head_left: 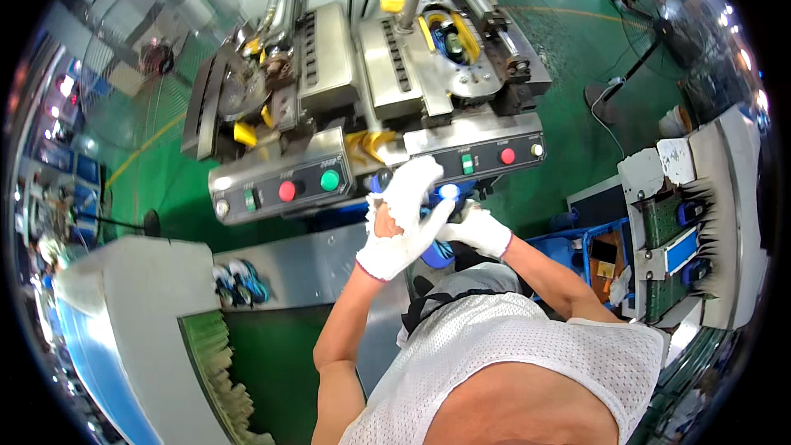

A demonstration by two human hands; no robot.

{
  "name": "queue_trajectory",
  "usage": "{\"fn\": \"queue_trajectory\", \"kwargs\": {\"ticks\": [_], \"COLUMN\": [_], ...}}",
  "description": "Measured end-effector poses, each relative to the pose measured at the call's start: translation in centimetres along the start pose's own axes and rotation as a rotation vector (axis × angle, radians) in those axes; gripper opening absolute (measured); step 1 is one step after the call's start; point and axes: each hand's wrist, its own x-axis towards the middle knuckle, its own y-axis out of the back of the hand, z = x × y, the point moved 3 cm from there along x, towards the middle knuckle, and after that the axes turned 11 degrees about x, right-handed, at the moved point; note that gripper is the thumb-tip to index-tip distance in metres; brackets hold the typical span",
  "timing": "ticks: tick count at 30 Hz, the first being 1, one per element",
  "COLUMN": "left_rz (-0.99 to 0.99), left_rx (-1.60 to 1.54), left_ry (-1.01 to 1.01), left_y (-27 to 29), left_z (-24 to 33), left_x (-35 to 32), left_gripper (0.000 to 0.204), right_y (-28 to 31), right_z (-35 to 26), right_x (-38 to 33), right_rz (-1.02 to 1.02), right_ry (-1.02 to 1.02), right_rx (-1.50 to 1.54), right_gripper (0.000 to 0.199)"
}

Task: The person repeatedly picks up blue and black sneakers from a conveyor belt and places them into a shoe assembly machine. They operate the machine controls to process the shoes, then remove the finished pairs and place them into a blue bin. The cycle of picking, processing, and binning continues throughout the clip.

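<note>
**Gloved hands on blue item below machine panel**

White mesh shirt (pixel 527 346) nearest, filling lower frame. Bare forearms rising from it toward centre. Left hand (pixel 404 222) in white glove, raised, fingers curled around a blue object (pixel 438 252); glove covering most of it. Right hand (pixel 480 231) in white glove, just beside the left, closed on the same blue object from the right side. Exact shape of blue object hard to tell, mostly hidden by both gloves. Grey steel chute (pixel 305 264) to the left of the forearms, with a few blue-and-white pieces (pixel 239 280) lying on it. Green bristle strip (pixel 218 363) lower left. Beyond the hands, control panel (pixel 288 185) with red button (pixel 287 190) and green button (pixel 329 180). Farther still, metal machine (pixel 387 66) with yellow parts and hoses, standing on green floor (pixel 577 49). Conveyor (pixel 676 239) well apart on the right.
</note>
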Motion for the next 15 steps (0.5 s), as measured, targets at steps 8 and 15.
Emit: {"fn": "queue_trajectory", "kwargs": {"ticks": [8, 15], "left_rz": [0.017, -0.027], "left_rx": [-0.107, 0.093], "left_ry": [0.307, 0.743], "left_y": [-14.0, -27.6], "left_z": [-8.1, -20.9], "left_x": [17.5, 30.9], "left_gripper": [0.052, 0.069], "right_y": [13.2, 20.3], "right_z": [-1.1, -1.8], "right_x": [-3.1, -5.9], "right_rz": [0.222, 0.554], "right_ry": [0.425, 0.401], "right_rx": [0.777, 0.786], "right_gripper": [0.045, 0.045]}}
